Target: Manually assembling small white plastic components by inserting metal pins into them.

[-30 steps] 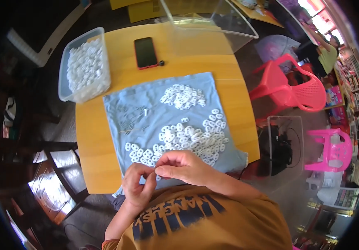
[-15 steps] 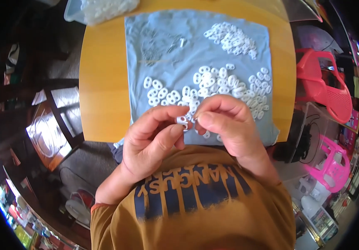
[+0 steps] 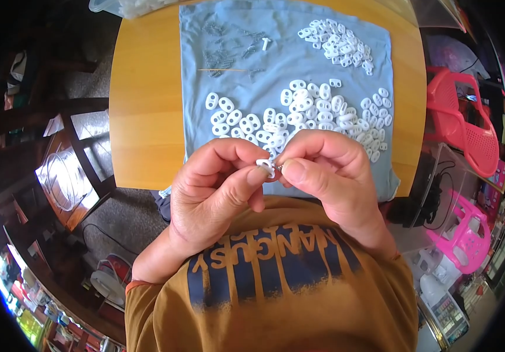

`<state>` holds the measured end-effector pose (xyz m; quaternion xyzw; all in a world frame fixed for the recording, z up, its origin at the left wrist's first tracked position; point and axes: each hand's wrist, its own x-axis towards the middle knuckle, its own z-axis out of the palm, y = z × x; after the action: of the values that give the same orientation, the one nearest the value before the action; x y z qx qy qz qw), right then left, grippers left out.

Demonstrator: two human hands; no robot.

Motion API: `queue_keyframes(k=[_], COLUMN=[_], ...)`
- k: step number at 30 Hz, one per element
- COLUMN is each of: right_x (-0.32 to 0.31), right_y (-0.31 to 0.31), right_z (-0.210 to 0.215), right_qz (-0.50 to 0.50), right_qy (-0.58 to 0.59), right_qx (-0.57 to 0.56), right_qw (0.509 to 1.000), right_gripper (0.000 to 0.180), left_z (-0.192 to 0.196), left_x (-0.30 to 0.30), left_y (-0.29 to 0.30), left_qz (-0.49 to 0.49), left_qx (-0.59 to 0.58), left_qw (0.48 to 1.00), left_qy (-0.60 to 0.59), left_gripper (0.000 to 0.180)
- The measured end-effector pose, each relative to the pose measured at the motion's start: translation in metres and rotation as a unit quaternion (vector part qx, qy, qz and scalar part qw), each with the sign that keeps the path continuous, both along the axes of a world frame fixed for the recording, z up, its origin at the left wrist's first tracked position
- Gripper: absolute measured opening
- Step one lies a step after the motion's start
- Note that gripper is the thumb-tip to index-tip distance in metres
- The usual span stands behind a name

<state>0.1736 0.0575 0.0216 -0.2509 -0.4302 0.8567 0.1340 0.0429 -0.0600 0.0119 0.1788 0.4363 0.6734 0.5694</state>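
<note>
left hand (image 3: 214, 190) and right hand (image 3: 329, 173) pinching one small white plastic piece (image 3: 266, 166) between thumb and fingers, just above near edge of wooden bench (image 3: 144, 111); heap of white pieces (image 3: 305, 114) and small metal springs (image 3: 229, 50) on blue cloth (image 3: 282, 73) behind

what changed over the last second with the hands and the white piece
Both hands, left hand and right hand, drew back from the blue cloth toward the body, pinching one small white piece between them. The piles of white pieces stayed put.
</note>
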Motion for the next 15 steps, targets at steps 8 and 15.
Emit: queue_keyframes(k=[8, 15], right_x=[-0.0013, -0.0009], right_y=[0.001, -0.0009], right_z=[0.0009, -0.0023], right_qz=[-0.002, 0.0], right_qy=[0.022, 0.018], right_qx=[0.006, 0.022], right_qw=[1.0, 1.0], right_gripper=[0.01, 0.009], left_z=[-0.005, -0.008], left_x=[0.0017, 0.0031], left_y=[0.0007, -0.0017], left_qz=[0.004, 0.011], left_qx=[0.009, 0.014], left_qw=[1.0, 1.0], left_qy=[-0.017, -0.004], left_gripper=[0.013, 0.014])
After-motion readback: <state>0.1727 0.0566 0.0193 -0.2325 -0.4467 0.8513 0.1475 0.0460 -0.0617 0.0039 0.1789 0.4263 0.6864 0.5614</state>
